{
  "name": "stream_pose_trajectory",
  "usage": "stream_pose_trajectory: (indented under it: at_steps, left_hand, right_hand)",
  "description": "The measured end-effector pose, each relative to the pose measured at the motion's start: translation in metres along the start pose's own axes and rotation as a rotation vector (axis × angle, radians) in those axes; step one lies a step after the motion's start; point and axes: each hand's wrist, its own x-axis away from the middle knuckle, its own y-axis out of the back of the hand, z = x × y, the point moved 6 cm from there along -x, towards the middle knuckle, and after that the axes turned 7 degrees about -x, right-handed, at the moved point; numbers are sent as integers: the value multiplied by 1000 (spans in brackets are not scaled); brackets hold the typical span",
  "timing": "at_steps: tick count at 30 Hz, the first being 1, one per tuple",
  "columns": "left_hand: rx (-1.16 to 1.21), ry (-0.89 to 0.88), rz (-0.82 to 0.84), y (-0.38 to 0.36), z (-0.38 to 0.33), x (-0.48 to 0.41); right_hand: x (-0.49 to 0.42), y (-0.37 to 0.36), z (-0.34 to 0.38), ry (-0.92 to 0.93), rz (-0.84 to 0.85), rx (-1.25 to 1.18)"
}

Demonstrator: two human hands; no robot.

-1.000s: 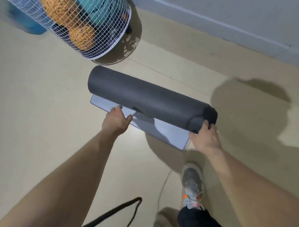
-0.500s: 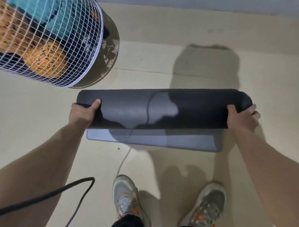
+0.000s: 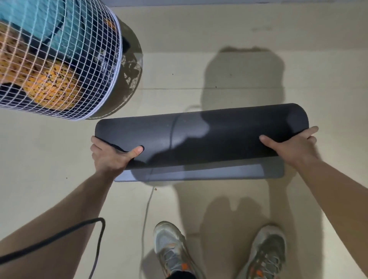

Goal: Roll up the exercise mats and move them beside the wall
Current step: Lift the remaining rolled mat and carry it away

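A dark grey rolled exercise mat (image 3: 201,137) hangs level in front of me, above the beige floor. Its loose end flap (image 3: 199,173) sticks out under the roll toward me. My left hand (image 3: 111,157) grips the roll's left end, thumb on top and fingers underneath. My right hand (image 3: 292,147) grips the right end, thumb pressed on the roll and fingers wrapped round its end. The wall's base (image 3: 219,2) shows as a grey strip at the top edge.
A white wire basket (image 3: 59,59) holding orange, teal and dark items stands at the upper left, close to the mat's left end. A black cable (image 3: 59,237) crosses my left forearm. A thin white cord (image 3: 146,211) lies on the floor by my two shoes (image 3: 173,251).
The view swung round so the mat went from slanted to level before me. My left thumb shifted further in along the roll. Both hands kept hold of the mat.
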Motion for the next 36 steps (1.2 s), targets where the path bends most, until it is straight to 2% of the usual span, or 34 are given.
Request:
stream_pose_trajectory:
  at_steps: [2,4,5,7,10,12,14,16,18,21,25,28,31,32,36]
  left_hand:
    - [15,2,5,-3,4,-1]
    - [5,-21,-8,-4,5,-2]
    - [0,-29,-16,-5,6,-2]
    - [-10,-22,-36,-8,9,-2]
    - [-7,8,-57,-15,18,7]
    - [-108,-45,-156,-14,20,16]
    - [-332,-260,-250,-12,7,28]
    - [-492,-518,-147,-15,-13,37]
    - [-533,-640,0,-15,-33,40]
    - [-540,-640,120,-18,-51,39]
    - [-577,-646,3,-20,-48,57]
    - [-535,-626,-6,-24,-33,75]
    - [-495,-613,-69,-28,-22,91]
    - [-457,-578,-112,-29,-16,95]
    - [-90,-243,-357,-44,12,128]
  right_hand:
    - [3,-2,21,222,-44,367]
    - [12,-22,58,547,24,686]
    - [19,-35,80,660,104,759]
    - [30,-60,124,760,263,775]
    - [42,-88,164,736,376,781]
    - [51,-98,161,722,344,819]
    - [61,-99,143,773,216,809]
    - [77,-99,121,845,68,795]
    - [91,-102,101,887,-43,772]
    - [106,-108,84,864,-75,769]
    - [112,-101,85,864,23,824]
    - [104,-89,100,897,244,798]
    - [97,-92,111,817,464,830]
    - [95,-94,111,802,478,858]
    - [84,-100,114,809,454,822]
